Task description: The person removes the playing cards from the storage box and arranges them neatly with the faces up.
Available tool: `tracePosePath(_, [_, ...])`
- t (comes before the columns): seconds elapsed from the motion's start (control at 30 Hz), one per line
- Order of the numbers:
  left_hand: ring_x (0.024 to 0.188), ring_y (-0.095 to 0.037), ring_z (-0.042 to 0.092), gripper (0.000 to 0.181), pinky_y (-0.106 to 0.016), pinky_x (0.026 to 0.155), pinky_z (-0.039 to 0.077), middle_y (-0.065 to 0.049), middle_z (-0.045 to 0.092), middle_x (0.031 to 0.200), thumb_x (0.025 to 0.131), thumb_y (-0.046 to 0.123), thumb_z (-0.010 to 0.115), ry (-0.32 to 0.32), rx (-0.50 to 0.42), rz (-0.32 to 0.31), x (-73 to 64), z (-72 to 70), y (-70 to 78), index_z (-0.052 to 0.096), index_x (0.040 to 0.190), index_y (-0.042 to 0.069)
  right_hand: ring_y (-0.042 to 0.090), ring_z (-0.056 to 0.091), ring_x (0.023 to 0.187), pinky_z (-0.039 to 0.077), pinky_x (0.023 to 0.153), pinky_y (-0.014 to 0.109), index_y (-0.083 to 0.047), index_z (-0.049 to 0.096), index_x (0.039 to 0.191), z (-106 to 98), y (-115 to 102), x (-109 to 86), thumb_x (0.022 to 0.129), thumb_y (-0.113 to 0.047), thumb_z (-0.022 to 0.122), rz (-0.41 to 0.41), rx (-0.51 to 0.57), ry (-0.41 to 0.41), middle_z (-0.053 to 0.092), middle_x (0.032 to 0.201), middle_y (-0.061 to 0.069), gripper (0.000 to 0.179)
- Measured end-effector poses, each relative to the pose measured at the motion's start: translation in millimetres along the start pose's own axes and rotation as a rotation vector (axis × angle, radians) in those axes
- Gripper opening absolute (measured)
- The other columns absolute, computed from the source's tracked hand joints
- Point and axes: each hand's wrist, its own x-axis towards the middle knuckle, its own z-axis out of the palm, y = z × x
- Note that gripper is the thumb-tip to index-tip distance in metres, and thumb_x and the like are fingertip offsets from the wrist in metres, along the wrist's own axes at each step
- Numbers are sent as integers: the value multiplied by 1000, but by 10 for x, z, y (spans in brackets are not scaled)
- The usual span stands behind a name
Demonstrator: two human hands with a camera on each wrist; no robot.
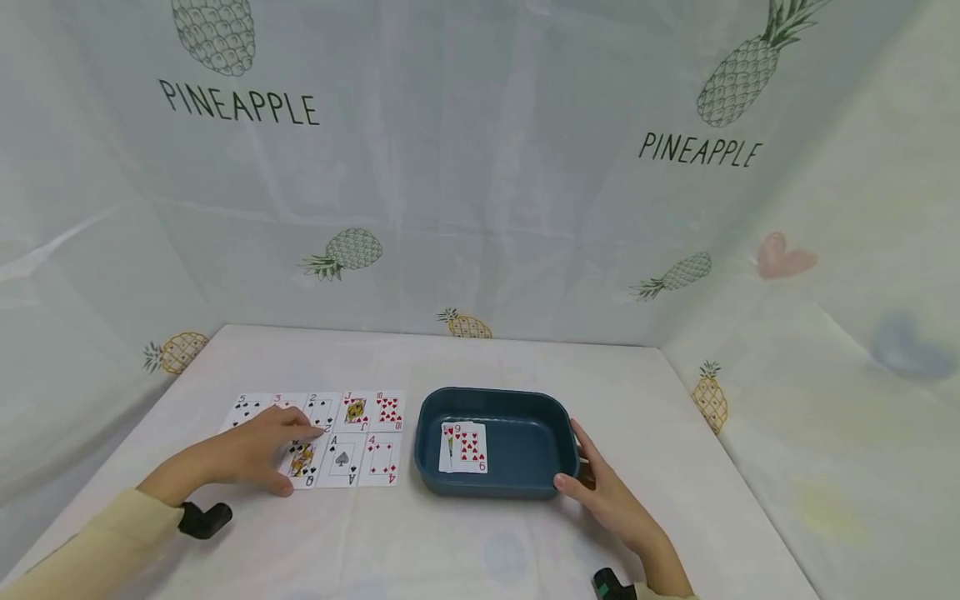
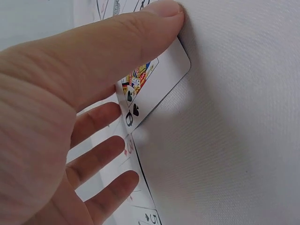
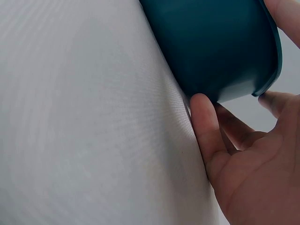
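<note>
My left hand (image 1: 251,448) reaches over the laid-out playing cards. Its thumb lies across the near edge of the queen of spades (image 1: 303,461), and its index fingertip is by the two of spades (image 1: 321,407). In the left wrist view the other fingers extend loosely beside the queen of spades (image 2: 137,86), which looks flat. My right hand (image 1: 611,500) grips the right end of a dark teal box (image 1: 487,490), thumb at the front rim and fingers on the side wall. Inside, at left, lie overlapping cards (image 1: 468,450) with a nine of hearts on top.
Beside the queen lie an ace of spades (image 1: 342,460) and a four of diamonds (image 1: 381,460). The row behind includes a five of spades (image 1: 247,408), a jack (image 1: 356,410) and a ten of hearts (image 1: 387,411). A white cloth (image 1: 420,550) covers the table; a pineapple-printed curtain (image 1: 480,208) stands behind.
</note>
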Motion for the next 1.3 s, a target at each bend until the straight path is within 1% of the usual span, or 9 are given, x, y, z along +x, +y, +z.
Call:
tracePosePath(0.3, [118,-22,49,84,-41,96,49,3,58,132,72,46,95,22,0,63,2,22,9,68,143,12,34,55,139,47,110,57,-41,16,170,-21,17,-33,102,-36,71,-1,1,4,38,165,21,87])
tracePosePath(0.57, [121,-25,50,85,-44,98,50,1,58,133,71,46,96,4,-12,25,-15,16,44,68,144,13,33,54,138,47,110,57,-42,16,170,-17,8,-37,102,-37,71,4,5,-4,37,165,21,88])
tracePosePath(0.63, [121,-27,51,85,-47,98,51,0,59,134,71,47,97,3,-6,19,-21,19,40,68,143,14,33,55,138,47,110,57,-42,16,170,-12,6,-35,102,-37,71,4,2,-3,37,165,22,88])
tracePosePath(0.77, [122,-28,52,86,-51,100,52,0,59,134,70,48,97,-9,8,-21,-20,30,40,68,144,15,34,54,139,46,111,59,-42,15,170,-5,4,-24,102,-38,71,3,-5,-4,35,166,22,87])
tracePosePath(0.87, [122,-27,52,86,-51,100,52,0,59,135,71,48,97,-12,23,-39,-16,34,32,67,145,15,35,53,140,46,111,59,-42,15,170,-3,7,-11,103,-37,70,-6,-2,-8,34,167,23,87])
tracePosePath(1.03, [120,-27,52,87,-49,98,52,-2,59,135,72,48,96,-1,35,-6,-10,26,16,66,146,12,36,54,139,46,111,58,-39,14,171,-2,19,1,103,-34,70,-20,4,-10,35,166,24,87])
tracePosePath(1.13, [122,-26,52,85,-48,99,52,-1,59,136,73,48,96,-2,28,-2,-2,13,20,66,146,14,36,54,139,47,111,58,-38,14,171,0,24,3,103,-34,69,-22,0,-11,35,166,24,87])
tracePosePath(1.23, [124,-28,52,83,-51,100,51,0,59,136,73,46,96,7,34,-6,16,-9,28,67,144,16,36,54,139,46,111,58,-39,14,171,-1,24,2,103,-34,69,-22,0,-11,36,165,24,87])
tracePosePath(1.3, [125,-31,53,80,-56,105,49,-2,60,136,74,44,96,27,35,1,35,-28,36,68,143,14,36,53,139,46,111,59,-39,14,171,-5,21,1,104,-33,69,-21,2,-10,36,166,24,87])
